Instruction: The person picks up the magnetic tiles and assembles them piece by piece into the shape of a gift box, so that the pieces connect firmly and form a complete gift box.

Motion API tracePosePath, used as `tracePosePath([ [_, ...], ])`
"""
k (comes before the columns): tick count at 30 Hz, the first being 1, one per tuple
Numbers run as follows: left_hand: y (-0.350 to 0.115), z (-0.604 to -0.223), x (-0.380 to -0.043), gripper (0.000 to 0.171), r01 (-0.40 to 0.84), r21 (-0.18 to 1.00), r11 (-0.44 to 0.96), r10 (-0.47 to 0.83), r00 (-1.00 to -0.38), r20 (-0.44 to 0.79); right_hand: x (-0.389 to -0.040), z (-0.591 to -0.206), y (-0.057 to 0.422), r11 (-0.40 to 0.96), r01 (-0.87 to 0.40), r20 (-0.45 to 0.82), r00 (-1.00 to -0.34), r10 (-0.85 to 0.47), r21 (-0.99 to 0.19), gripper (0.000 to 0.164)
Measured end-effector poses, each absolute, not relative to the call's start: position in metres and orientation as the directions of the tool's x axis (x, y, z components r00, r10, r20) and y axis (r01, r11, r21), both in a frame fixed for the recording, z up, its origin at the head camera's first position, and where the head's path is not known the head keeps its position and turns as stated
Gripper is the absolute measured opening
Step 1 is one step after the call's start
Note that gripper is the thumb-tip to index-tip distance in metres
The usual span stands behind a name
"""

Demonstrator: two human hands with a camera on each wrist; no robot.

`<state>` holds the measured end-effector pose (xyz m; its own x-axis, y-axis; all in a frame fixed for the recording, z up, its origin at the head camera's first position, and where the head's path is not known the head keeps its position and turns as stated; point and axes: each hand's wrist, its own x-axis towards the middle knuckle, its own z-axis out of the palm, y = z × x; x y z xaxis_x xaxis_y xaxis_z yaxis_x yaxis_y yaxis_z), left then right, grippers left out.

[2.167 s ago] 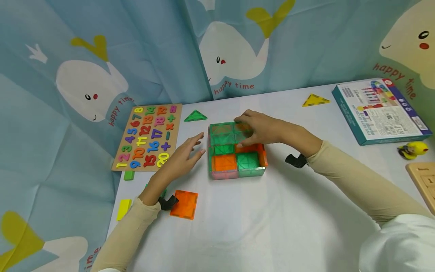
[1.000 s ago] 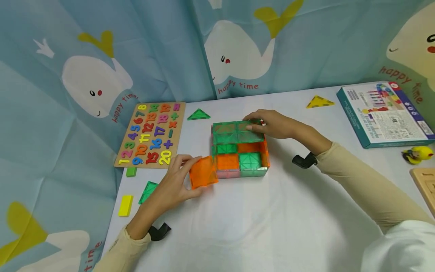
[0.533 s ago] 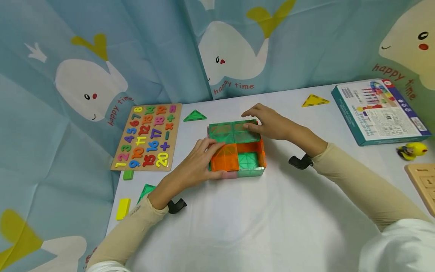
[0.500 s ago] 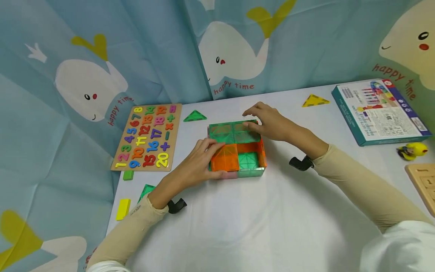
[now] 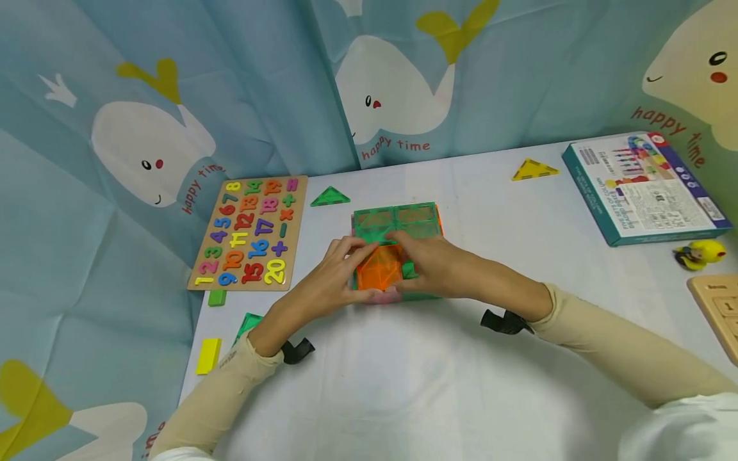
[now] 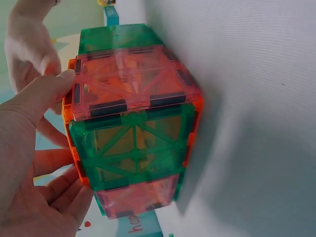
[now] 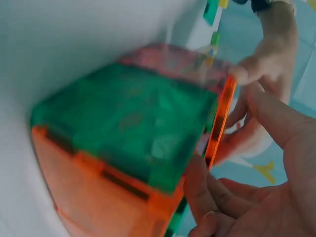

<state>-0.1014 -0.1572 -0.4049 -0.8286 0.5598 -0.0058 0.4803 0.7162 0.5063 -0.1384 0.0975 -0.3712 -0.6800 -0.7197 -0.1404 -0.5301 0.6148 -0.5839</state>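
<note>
A low box built of translucent magnetic tiles stands mid-table, with green tiles (image 5: 375,219) over its back half. An orange square tile (image 5: 380,269) lies on the front left part of its top. My left hand (image 5: 337,275) holds this tile by its edges, thumb in front and fingers behind. From the other side, my right hand (image 5: 441,266) pinches the same tile, its thumb near the left thumb. Below it, the left wrist view shows pink (image 6: 133,79) and green (image 6: 140,148) side walls. My right hand largely hides the front right opening.
Left of the box are a number board (image 5: 245,234), a yellow block (image 5: 208,356), a small green block (image 5: 216,298) and a partly covered green tile (image 5: 248,324). Behind lie green (image 5: 330,196) and yellow (image 5: 535,169) triangles. A carton (image 5: 648,186), a duck figure (image 5: 699,253) and a wooden board (image 5: 717,307) sit right.
The left hand has picked up the orange tile from the table and brought it onto the box's front left top. The right hand has come from the back right corner to that tile.
</note>
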Motion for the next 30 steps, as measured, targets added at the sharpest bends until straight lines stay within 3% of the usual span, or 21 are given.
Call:
tracePosePath([
  [2, -0.158, -0.406, -0.101, 0.08, 0.474, 0.515, 0.714, 0.558, -0.83, -0.009, -0.135, -0.373, 0.096, 0.622, -0.507, -0.16, -0.684, -0.711, -0.596, 0.087],
  [20, -0.179, -0.419, -0.093, 0.082, 0.343, 0.628, 0.699, 0.436, -0.9, 0.006, -0.128, -0.382, 0.094, 0.591, -0.478, -0.121, -0.703, -0.701, -0.649, 0.075],
  [30, -0.18, -0.421, -0.094, 0.079, 0.3, 0.721, 0.624, 0.429, -0.903, 0.006, -0.126, -0.386, 0.092, 0.602, -0.461, -0.117, -0.723, -0.681, -0.652, 0.075],
])
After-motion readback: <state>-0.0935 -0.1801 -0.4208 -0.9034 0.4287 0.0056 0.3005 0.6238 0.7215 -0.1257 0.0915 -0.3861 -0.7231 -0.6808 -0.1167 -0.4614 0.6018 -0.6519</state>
